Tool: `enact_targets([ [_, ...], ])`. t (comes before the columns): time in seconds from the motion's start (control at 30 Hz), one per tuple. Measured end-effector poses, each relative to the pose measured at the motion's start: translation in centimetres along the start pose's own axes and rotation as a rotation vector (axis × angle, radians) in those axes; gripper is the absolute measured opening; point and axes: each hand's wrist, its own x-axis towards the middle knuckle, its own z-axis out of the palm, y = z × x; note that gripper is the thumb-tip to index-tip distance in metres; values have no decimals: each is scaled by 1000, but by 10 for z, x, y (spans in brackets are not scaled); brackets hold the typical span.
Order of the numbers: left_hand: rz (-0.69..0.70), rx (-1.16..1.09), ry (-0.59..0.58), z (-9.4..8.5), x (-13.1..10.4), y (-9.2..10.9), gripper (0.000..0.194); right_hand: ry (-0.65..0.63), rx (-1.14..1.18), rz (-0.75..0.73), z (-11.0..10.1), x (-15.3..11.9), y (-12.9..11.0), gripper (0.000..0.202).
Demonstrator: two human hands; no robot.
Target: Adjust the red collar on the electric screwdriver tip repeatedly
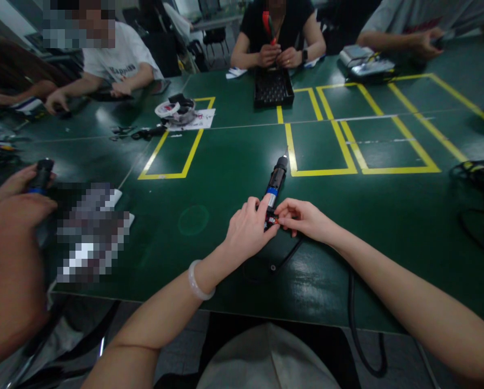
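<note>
A black electric screwdriver (277,178) with a blue band and a thin bit lies on the green table, its tip pointing away from me. Closed around its rear end is my left hand (247,227), a pale bracelet (197,280) on that wrist. At the same rear end, small parts with bits of red and white (271,220) show between my hands. My right hand (300,219) pinches at these parts from the right; exactly what its fingertips hold is too small to tell. A black cable (288,256) with a round end lies just below the hands.
Yellow tape rectangles (323,173) mark the green table (209,200). Across it are a black tray (273,92), tape rolls (167,109) and a device (359,62). Cables (483,183) lie at right. People sit opposite; a person at left holds another tool (42,174).
</note>
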Motion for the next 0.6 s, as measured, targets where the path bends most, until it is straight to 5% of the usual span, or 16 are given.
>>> enact_targets([
  [0.3,10,62,-31,-7,0,-10,68,180,-113,-15,-19,1,-2,24],
  [0.6,-148,103,-98,-19,-3,-72,70,287,-80,-23,-32,1,-3,23],
])
